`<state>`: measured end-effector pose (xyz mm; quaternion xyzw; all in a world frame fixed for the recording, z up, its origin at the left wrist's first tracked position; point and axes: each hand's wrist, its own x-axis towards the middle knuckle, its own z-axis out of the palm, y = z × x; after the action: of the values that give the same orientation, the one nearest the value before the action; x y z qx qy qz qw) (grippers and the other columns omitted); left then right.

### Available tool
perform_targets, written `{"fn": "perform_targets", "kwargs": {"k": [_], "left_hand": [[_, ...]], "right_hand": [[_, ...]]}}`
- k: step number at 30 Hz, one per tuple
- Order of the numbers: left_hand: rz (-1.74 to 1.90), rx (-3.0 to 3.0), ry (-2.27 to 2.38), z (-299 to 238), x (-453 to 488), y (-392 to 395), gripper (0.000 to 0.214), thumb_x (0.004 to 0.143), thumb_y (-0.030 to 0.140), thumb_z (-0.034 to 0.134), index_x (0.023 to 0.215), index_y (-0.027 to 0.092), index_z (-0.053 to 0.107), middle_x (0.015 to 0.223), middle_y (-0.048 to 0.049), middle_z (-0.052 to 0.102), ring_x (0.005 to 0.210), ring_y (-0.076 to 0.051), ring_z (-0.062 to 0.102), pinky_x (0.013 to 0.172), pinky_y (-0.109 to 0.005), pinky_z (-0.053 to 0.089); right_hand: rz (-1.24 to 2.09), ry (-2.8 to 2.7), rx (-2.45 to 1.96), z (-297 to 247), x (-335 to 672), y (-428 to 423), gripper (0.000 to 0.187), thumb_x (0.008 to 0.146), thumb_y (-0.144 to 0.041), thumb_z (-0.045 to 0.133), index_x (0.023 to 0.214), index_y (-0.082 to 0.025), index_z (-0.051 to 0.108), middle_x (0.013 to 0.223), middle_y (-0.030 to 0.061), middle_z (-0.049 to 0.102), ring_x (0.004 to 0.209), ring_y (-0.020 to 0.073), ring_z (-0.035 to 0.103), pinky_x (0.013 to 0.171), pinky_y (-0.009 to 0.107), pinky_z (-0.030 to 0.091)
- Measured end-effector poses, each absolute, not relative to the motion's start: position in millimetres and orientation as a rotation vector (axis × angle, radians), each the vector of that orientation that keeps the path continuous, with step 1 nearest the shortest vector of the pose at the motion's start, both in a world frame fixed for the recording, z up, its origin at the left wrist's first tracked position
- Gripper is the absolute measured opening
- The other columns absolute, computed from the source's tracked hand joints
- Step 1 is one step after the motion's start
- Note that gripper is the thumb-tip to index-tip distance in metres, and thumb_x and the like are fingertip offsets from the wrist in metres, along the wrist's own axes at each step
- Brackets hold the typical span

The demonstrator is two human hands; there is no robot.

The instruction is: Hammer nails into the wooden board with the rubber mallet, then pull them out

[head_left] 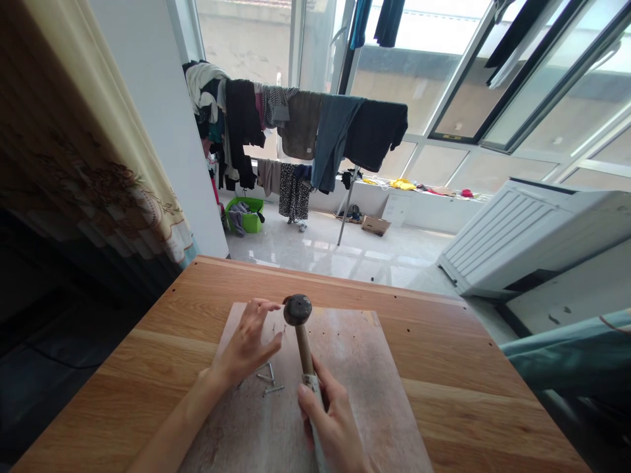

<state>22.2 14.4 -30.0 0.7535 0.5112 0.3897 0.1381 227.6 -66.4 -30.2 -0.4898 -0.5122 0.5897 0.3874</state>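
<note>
A black round-headed hammer with a wooden handle (303, 349) sits in the right hand (332, 415), which is closed round the handle's lower part, the head beyond the grip. Loose silvery nails (274, 390) lie on a worn pinkish-brown board (369, 381); just past them the left hand (252, 341), thumb and fingers spread, is beside thin upright nails (284, 329).

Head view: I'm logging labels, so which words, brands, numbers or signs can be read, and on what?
No text can be read.
Black-headed, wooden-handled hammer: no legible lettering.
Small yellow patch on the dark window frame: any print is too small to read.
Brown cardboard box: any print is too small to read.
</note>
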Motion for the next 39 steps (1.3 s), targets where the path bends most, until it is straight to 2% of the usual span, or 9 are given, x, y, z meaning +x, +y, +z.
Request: {"fn": "perform_targets", "kwargs": {"k": [3, 8, 17, 20, 24, 28, 30, 34, 39], "left_hand": [[0.883, 2.240, 1.494, -12.0, 8.6, -4.4, 0.008, 0.086, 0.017, 0.058, 0.091, 0.023, 0.055, 0.094, -0.0019, 0.058, 0.090, -0.020, 0.060, 0.082, -0.033, 0.050], [0.482, 2.329, 1.449, 2.5, -2.5, -31.7, 0.012, 0.082, 0.012, 0.059, 0.085, 0.024, 0.058, 0.091, -0.0004, 0.060, 0.085, -0.018, 0.060, 0.076, -0.029, 0.047], [0.406, 2.395, 1.470, -0.1, 7.8, -22.1, 0.019, 0.070, 0.002, 0.057, 0.067, 0.021, 0.057, 0.089, -0.0020, 0.062, 0.082, -0.019, 0.060, 0.072, -0.029, 0.046], [0.377, 2.419, 1.460, 1.0, 12.5, -20.8, 0.019, 0.069, 0.002, 0.058, 0.069, 0.022, 0.058, 0.079, -0.0006, 0.063, 0.078, -0.019, 0.060, 0.072, -0.030, 0.045], [0.641, 2.361, 1.396, 3.7, 23.2, -14.5, 0.018, 0.076, 0.004, 0.061, 0.076, 0.022, 0.060, 0.075, 0.0021, 0.063, 0.074, -0.016, 0.060, 0.070, -0.027, 0.045], [1.028, 2.228, 1.292, 1.6, 38.7, 7.8, 0.022, 0.089, 0.012, 0.062, 0.106, 0.024, 0.068, 0.087, 0.0004, 0.071, 0.085, -0.017, 0.065, 0.082, -0.029, 0.049], [1.154, 2.207, 1.284, -4.0, 45.1, 21.3, 0.026, 0.092, 0.016, 0.062, 0.115, 0.026, 0.069, 0.092, -0.0009, 0.074, 0.087, -0.018, 0.065, 0.085, -0.032, 0.050], [1.205, 2.310, 1.342, -21.1, 51.7, 37.0, 0.017, 0.094, 0.019, 0.064, 0.104, 0.027, 0.074, 0.093, -0.0017, 0.077, 0.092, -0.021, 0.065, 0.088, -0.037, 0.048], [1.128, 2.454, 1.413, -33.7, 50.6, 34.4, 0.013, 0.094, 0.019, 0.064, 0.098, 0.027, 0.073, 0.092, -0.0012, 0.078, 0.101, -0.022, 0.066, 0.101, -0.045, 0.041]], "right_hand": [[1.509, -1.292, -1.241, -31.3, 229.5, -65.7, 0.069, 0.093, -0.053, 0.056, 0.145, -0.008, 0.052, 0.056, -0.0086, 0.045, 0.039, 0.0086, 0.042, 0.036, 0.018, 0.040], [1.488, -1.246, -1.236, -31.9, 229.6, -65.4, 0.068, 0.093, -0.054, 0.058, 0.144, -0.009, 0.053, 0.057, -0.0082, 0.046, 0.038, 0.0083, 0.043, 0.035, 0.018, 0.039], [1.470, -1.155, -1.223, -22.1, 224.2, -65.3, 0.069, 0.090, -0.053, 0.062, 0.141, -0.007, 0.055, 0.057, -0.0087, 0.046, 0.038, 0.0068, 0.040, 0.034, 0.017, 0.039], [1.471, -1.137, -1.225, -21.5, 224.8, -63.9, 0.070, 0.089, -0.054, 0.063, 0.141, -0.007, 0.055, 0.058, -0.0091, 0.045, 0.038, 0.0065, 0.040, 0.034, 0.017, 0.039], [1.450, -1.093, -1.227, -23.1, 227.0, -63.2, 0.069, 0.088, -0.055, 0.064, 0.138, -0.007, 0.057, 0.059, -0.0086, 0.047, 0.038, 0.0066, 0.041, 0.034, 0.017, 0.040], [1.443, -1.017, -1.220, -23.7, 229.6, -62.1, 0.077, 0.087, -0.058, 0.065, 0.143, -0.007, 0.051, 0.059, -0.0086, 0.050, 0.038, 0.0069, 0.043, 0.034, 0.017, 0.040], [1.443, -0.991, -1.199, -22.8, 230.8, -60.9, 0.077, 0.087, -0.058, 0.066, 0.143, -0.008, 0.052, 0.059, -0.0085, 0.051, 0.037, 0.0066, 0.044, 0.035, 0.017, 0.039], [1.439, -0.953, -1.170, -20.7, 232.7, -58.8, 0.074, 0.087, -0.059, 0.066, 0.139, -0.008, 0.055, 0.059, -0.0089, 0.050, 0.036, 0.0059, 0.042, 0.035, 0.017, 0.038], [1.452, -0.941, -1.147, -21.5, 234.2, -58.4, 0.068, 0.087, -0.057, 0.067, 0.136, -0.010, 0.057, 0.060, -0.0088, 0.050, 0.036, 0.0058, 0.043, 0.035, 0.017, 0.038]]}}
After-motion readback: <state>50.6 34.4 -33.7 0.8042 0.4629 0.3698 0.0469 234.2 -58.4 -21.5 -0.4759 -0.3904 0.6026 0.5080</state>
